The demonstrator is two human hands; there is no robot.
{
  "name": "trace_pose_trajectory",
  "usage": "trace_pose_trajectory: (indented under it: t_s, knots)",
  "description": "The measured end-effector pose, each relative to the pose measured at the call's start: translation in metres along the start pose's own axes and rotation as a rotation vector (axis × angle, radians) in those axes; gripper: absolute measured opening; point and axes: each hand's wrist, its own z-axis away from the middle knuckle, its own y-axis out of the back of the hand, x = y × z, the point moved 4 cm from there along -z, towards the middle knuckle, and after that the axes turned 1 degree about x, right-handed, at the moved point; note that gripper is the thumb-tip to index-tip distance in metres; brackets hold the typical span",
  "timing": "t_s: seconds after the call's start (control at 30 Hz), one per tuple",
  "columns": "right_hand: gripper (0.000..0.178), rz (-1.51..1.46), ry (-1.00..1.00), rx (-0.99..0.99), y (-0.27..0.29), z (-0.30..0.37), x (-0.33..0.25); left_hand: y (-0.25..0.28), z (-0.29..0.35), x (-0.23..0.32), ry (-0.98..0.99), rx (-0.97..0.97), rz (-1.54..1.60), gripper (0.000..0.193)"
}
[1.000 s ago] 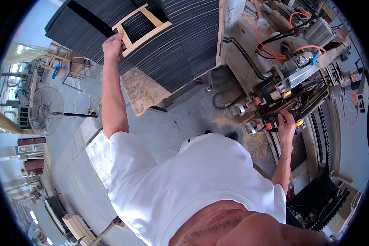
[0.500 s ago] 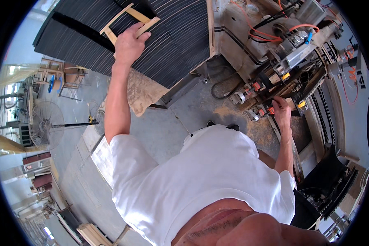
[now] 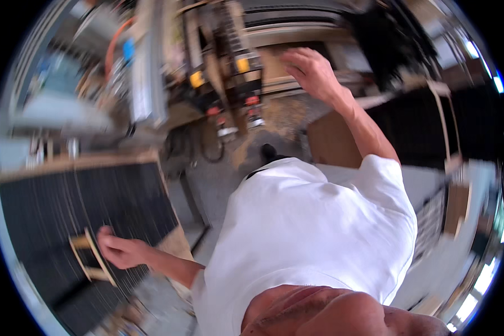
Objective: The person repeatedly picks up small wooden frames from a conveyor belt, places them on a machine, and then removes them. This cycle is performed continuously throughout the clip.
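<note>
Pale wooden frame (image 3: 101, 257) slants lengthwise, upper left to lower right, beside the left hand (image 3: 121, 250), grip too blurred to tell, the right hand (image 3: 315, 74) loosely spread.

A broad stack of dark, thin-edged sheets (image 3: 33, 207), slightly blurred, fills the left side. Lying on top is a small, pale wooden frame (image 3: 99, 274), four-sided and open in the middle. To the right, the grey floor (image 3: 213, 182) carries scattered tan sawdust (image 3: 279, 119) and a dark shoe (image 3: 269, 151).
</note>
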Motion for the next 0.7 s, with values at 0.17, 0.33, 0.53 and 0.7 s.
trace_pose_trajectory:
  t_s: [0.17, 0.33, 0.53, 0.7]
  knots:
    - [0.02, 0.547, -0.121, 0.299, 0.17, 0.034, 0.039, -0.15, 0.145, 0.071, 0.343, -0.769, 0.693, 0.019]
    - [0.028, 1.018, -0.793, 0.006, 0.291, 0.158, 0.07, -0.206, 0.215, 0.124, 0.384, -1.362, 0.827, 0.021]
    - [0.025, 0.731, -0.998, 0.168, 0.297, 0.211, 0.07, -0.23, 0.225, 0.122, 0.236, -1.453, 0.798, 0.021]
    - [0.027, 0.404, -0.787, 0.267, 0.25, 0.135, 0.058, -0.255, 0.236, 0.093, 0.326, -1.426, 0.757, 0.022]
